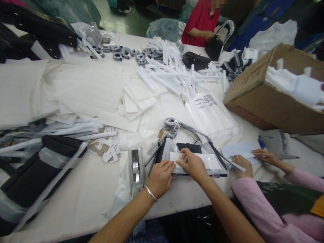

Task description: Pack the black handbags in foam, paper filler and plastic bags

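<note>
A black handbag [192,148] in clear plastic wrap lies flat near the table's front edge, with a white foam sheet [210,162] on top of it. My left hand [160,177], a metal bangle on its wrist, is curled closed on the bag's left edge. My right hand [193,163] pinches the near left corner of the white sheet. The bag's strap [194,133] curves away behind it toward a coil of grey tape [171,122].
A metal tape dispenser [136,165] sits left of the bag. White paper rolls [172,79], flat sheets and tape rolls [126,52] cover the table. A cardboard box [268,98] stands at right. A pink-sleeved person's hands [243,165] work beside me; another wrapped bag [35,175] lies left.
</note>
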### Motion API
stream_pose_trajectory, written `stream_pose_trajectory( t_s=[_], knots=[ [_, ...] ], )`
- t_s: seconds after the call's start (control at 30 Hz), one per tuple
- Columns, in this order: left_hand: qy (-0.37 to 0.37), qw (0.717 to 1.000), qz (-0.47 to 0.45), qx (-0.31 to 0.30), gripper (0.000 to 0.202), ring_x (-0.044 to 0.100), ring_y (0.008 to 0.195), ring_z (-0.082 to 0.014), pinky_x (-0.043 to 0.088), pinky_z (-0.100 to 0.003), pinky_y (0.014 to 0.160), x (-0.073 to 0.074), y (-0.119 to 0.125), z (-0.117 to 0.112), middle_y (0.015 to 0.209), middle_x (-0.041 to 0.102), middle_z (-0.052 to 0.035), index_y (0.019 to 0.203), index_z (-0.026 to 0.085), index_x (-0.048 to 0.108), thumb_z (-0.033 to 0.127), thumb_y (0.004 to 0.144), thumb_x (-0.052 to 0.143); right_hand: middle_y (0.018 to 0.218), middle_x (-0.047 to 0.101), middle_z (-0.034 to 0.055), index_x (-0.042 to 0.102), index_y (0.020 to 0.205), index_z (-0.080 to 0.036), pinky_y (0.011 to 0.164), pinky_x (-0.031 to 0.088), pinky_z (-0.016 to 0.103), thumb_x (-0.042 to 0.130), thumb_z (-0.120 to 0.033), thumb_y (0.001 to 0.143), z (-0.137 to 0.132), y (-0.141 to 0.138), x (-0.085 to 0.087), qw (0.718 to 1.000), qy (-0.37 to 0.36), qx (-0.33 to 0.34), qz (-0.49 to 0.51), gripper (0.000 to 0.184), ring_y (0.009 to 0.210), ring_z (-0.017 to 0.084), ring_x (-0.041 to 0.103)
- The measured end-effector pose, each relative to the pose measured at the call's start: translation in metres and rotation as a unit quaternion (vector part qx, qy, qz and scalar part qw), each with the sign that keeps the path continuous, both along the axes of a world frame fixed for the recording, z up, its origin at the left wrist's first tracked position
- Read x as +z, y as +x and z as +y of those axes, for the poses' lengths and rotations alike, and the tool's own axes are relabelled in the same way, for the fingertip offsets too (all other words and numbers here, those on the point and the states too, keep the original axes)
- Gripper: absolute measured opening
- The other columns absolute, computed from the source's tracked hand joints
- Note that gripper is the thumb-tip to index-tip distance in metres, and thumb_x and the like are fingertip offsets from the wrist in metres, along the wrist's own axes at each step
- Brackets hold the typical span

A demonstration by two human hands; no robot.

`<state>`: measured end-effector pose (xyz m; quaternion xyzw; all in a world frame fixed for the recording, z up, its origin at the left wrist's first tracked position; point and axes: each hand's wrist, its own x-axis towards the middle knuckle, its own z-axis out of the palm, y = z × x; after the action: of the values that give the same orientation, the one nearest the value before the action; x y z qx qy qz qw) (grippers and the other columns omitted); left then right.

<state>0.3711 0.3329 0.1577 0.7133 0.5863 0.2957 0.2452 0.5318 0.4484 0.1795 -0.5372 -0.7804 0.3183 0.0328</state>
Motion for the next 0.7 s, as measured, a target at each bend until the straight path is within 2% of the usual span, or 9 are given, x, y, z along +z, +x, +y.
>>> stream_pose_trajectory(
  t_s=[0.1, 0.2, 0.3, 0.37, 0.43, 0.5, 0.6, 0.7],
  knots=[
    [-0.017, 1.000, 0.012, 0.007, 0.042, 0.054, 0.115, -0.0275, 0.049, -0.045, 0.090, 0.004, 0.000, 0.003, 0.126, 0.065, -0.0068, 0.122, 0.019, 0.059, 0.006, 0.083, 0.052, 0.075, 0.066, -0.0044, 0.056, 0.099, -0.024, 0.053, 0.043, 0.024, 0.065, -0.028, 0.078, 0.001, -0.001, 0.003, 1.000, 0.014, -0.010, 0.024, 0.024, 0.056, 0.014, 0.062],
    [-0.028, 0.999, 0.024, 0.000, 0.040, 0.055, 0.112, -0.0262, 0.050, -0.043, 0.089, 0.008, -0.004, 0.006, 0.124, 0.066, -0.0050, 0.119, 0.020, 0.061, 0.008, 0.082, 0.056, 0.080, 0.067, 0.0012, 0.057, 0.098, -0.022, 0.064, 0.048, 0.028, 0.054, -0.031, 0.088, -0.015, 0.001, 0.016, 0.996, 0.057, -0.046, 0.058, 0.014, 0.065, 0.017, 0.064],
    [-0.041, 0.998, 0.034, -0.027, 0.037, 0.056, 0.110, -0.0233, 0.051, -0.039, 0.092, 0.009, -0.011, 0.012, 0.123, 0.067, -0.0026, 0.118, 0.020, 0.063, 0.010, 0.082, 0.056, 0.083, 0.067, 0.0046, 0.060, 0.100, -0.021, 0.074, 0.050, 0.031, 0.051, -0.037, 0.092, -0.061, 0.004, 0.030, 0.989, 0.086, -0.082, 0.093, 0.020, 0.070, 0.018, 0.064],
    [-0.051, 0.996, 0.041, -0.058, 0.037, 0.058, 0.108, -0.0211, 0.050, -0.036, 0.095, 0.008, -0.018, 0.018, 0.122, 0.068, -0.0015, 0.117, 0.020, 0.064, 0.010, 0.083, 0.055, 0.079, 0.067, 0.0039, 0.063, 0.096, -0.022, 0.070, 0.051, 0.030, 0.053, -0.038, 0.093, -0.102, 0.000, 0.031, 0.987, 0.036, -0.090, 0.126, 0.020, 0.065, 0.017, 0.063],
    [-0.062, 0.992, 0.048, -0.099, 0.038, 0.059, 0.107, -0.0197, 0.049, -0.033, 0.097, 0.007, -0.026, 0.026, 0.121, 0.069, -0.0005, 0.117, 0.020, 0.065, 0.009, 0.083, 0.054, 0.082, 0.069, 0.0043, 0.067, 0.095, -0.022, 0.066, 0.052, 0.028, 0.054, -0.036, 0.093, -0.143, -0.012, 0.024, 0.976, -0.082, -0.095, 0.179, 0.020, 0.067, 0.017, 0.065],
    [-0.071, 0.986, 0.057, -0.140, 0.039, 0.060, 0.106, -0.0194, 0.049, -0.032, 0.096, 0.007, -0.033, 0.034, 0.121, 0.069, 0.0002, 0.116, 0.021, 0.066, 0.007, 0.082, 0.053, 0.092, 0.072, 0.0061, 0.071, 0.098, -0.022, 0.069, 0.055, 0.027, 0.055, -0.034, 0.092, -0.175, -0.030, 0.012, 0.956, -0.164, -0.108, 0.218, 0.021, 0.077, 0.019, 0.068],
    [-0.080, 0.977, 0.072, -0.185, 0.041, 0.061, 0.105, -0.0198, 0.051, -0.032, 0.093, 0.008, -0.039, 0.043, 0.122, 0.069, 0.0004, 0.117, 0.022, 0.067, 0.007, 0.081, 0.052, 0.106, 0.071, 0.0087, 0.070, 0.108, -0.021, 0.074, 0.057, 0.030, 0.054, -0.033, 0.091, -0.196, -0.062, -0.009, 0.946, -0.169, -0.147, 0.233, 0.026, 0.088, 0.021, 0.068],
    [-0.083, 0.970, 0.086, -0.210, 0.042, 0.061, 0.105, -0.0206, 0.052, -0.032, 0.091, 0.009, -0.042, 0.046, 0.124, 0.068, 0.0001, 0.119, 0.022, 0.065, 0.008, 0.082, 0.052, 0.111, 0.069, 0.0102, 0.070, 0.110, -0.021, 0.082, 0.054, 0.036, 0.054, -0.035, 0.091, -0.192, -0.090, -0.020, 0.944, -0.136, -0.187, 0.236, 0.028, 0.098, 0.024, 0.065]
  ],
)
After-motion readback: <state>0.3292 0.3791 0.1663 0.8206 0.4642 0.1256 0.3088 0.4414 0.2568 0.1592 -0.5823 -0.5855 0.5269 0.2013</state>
